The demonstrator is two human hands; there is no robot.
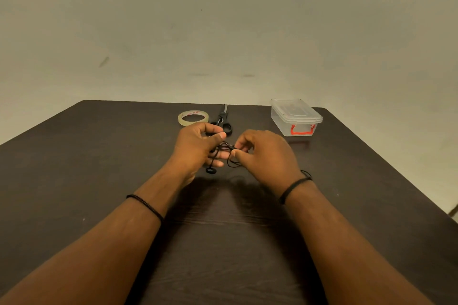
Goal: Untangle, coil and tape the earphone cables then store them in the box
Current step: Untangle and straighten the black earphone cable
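Holding the black earphone cable point(224, 153): our left hand point(195, 146) cradles the tangle, our right hand point(265, 153) pinches one strand to tease it free. Tape roll point(192, 117) and lidded box point(296, 117) wait behind.

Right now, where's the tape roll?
In the head view, the tape roll lies flat at the table's far edge, left of the scissors, just beyond the left hand.

tape roll point(193, 118) left of scissors point(221, 121), box point(296, 117) right (far edge)
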